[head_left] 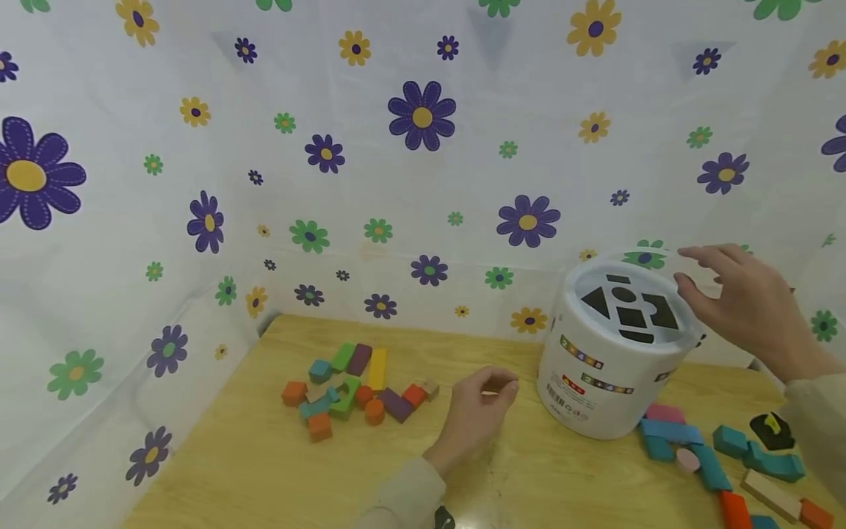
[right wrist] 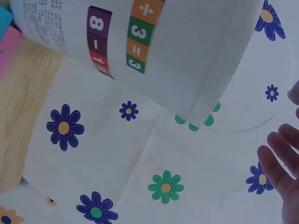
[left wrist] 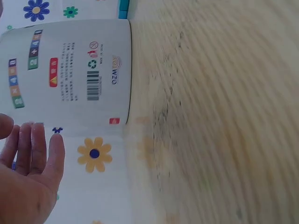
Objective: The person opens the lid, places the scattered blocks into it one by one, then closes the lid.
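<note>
A white cylindrical bucket (head_left: 588, 389) with printed number strips stands at the right of the table. Its pale lid (head_left: 646, 285) has several cut-out shapes, among them a triangle, an oval and rectangles. Left of the bucket is my left hand (head_left: 472, 408), held low over the table, apart from the bucket and holding nothing. In the left wrist view the fingers of this hand (left wrist: 28, 191) are fairly straight. Beside the lid's right edge my right hand (head_left: 747, 308) is raised, fingers and thumb apart. The right wrist view shows its fingers (right wrist: 275, 168) away from the bucket's wall.
Coloured wooden blocks (head_left: 344, 393) lie grouped on the left of the wooden table (head_left: 244, 455). More blocks (head_left: 714, 468) lie at the right, in front of the bucket. A black item with a yellow mark (head_left: 772, 433) is near them. A flowered sheet (head_left: 370, 191) hangs behind.
</note>
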Motion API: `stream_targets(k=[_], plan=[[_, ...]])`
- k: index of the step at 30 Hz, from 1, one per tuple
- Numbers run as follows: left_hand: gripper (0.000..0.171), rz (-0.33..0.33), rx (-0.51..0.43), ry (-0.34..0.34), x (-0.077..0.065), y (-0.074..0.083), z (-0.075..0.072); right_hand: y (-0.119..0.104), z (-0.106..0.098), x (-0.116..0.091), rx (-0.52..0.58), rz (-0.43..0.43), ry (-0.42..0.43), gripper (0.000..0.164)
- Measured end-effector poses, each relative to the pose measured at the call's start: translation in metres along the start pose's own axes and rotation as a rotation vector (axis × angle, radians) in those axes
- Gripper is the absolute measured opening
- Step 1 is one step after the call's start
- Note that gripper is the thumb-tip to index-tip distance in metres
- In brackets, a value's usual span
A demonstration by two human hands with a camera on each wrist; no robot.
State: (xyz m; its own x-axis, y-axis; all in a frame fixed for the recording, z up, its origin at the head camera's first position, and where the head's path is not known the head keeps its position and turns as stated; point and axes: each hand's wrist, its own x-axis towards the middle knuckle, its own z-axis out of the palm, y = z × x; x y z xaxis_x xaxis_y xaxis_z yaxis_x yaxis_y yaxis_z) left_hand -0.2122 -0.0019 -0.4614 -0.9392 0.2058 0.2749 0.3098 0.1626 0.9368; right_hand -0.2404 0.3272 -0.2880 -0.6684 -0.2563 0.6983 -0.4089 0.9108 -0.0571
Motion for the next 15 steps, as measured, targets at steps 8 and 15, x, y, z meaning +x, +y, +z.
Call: stream_targets(k=[8,15], plan=[[0.051,-0.031,-0.057,-0.088,0.032,-0.001,0.034,-0.004,0.005,0.024,0.055,0.02,-0.1,0.038],[0.091,-0.114,-0.011,-0.173,0.051,-0.004,0.054,-0.004,0.012,0.033,0.063,0.051,-0.14,0.03]])
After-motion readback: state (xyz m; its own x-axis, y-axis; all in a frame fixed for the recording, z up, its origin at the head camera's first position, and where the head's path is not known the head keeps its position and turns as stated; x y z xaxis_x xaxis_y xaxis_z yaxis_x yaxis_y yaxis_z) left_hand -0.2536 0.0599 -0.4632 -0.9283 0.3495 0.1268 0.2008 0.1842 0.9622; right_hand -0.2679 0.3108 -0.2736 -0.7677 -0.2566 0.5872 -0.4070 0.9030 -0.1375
